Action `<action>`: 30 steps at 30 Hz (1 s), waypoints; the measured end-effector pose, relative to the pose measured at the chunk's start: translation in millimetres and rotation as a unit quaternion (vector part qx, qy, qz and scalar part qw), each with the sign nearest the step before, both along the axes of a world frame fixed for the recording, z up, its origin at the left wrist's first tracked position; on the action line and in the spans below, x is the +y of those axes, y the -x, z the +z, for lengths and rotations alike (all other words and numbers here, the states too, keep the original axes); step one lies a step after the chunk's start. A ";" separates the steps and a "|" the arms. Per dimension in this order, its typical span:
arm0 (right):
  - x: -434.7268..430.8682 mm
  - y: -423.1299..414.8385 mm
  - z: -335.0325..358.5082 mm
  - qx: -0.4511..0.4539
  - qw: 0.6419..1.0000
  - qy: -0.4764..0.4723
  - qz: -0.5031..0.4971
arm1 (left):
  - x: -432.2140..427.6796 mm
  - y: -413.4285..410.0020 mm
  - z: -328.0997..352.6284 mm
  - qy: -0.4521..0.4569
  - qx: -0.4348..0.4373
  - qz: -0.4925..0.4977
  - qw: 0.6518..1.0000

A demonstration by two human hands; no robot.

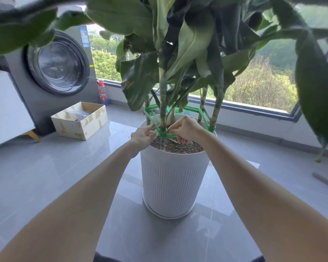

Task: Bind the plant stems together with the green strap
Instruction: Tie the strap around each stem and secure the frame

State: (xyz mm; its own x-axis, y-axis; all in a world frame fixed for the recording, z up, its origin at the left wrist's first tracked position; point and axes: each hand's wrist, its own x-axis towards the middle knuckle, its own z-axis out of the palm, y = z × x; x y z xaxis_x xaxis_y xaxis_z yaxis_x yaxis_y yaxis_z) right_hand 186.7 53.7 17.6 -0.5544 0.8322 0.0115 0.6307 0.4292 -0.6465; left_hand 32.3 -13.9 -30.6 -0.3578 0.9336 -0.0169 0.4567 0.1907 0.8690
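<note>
Head view: left hand (143, 136) and right hand (186, 129) pinch green strap (162, 133) at stem (162, 103) under overhanging leaves (138, 80).

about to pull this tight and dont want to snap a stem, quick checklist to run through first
1. The green strap goes round the front stem: ok.
2. The left hand and right hand pinch the strap either side of that stem: ok.
3. Strap reaches the right stem: ok, wrapped there.
4. Loop fastened at the front: cannot tell, the hands cover it.
5. The white pot stands upright: ok.
</note>
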 end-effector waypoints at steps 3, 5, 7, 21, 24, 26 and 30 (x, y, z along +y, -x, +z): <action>-0.6 -1.7 0.6 -0.002 1.000 0.002 0.009 | 0.1 0.2 -1.1 0.036 0.013 -0.022 0.999; -0.7 -1.6 1.0 -0.002 1.000 0.004 0.009 | -1.3 -1.9 0.6 0.032 0.030 -0.035 0.998; -0.9 -1.4 1.2 -0.003 1.000 0.005 0.009 | -2.6 -2.3 3.3 0.016 0.042 -0.031 0.999; -2.1 -0.8 -2.7 0.000 1.000 -0.022 -0.005 | -16.4 20.1 16.9 -0.069 0.183 0.008 0.981; -2.8 -4.5 -3.6 0.009 0.999 -0.027 -0.018 | -17.7 20.3 16.7 -0.075 0.209 -0.001 0.975; -4.4 -8.4 -4.2 0.015 0.999 -0.040 -0.024 | -20.5 19.6 17.0 -0.067 0.218 -0.002 0.974; -9.2 -13.1 -6.7 0.028 0.997 -0.062 -0.038 | -26.3 13.9 20.1 -0.061 0.260 0.016 0.964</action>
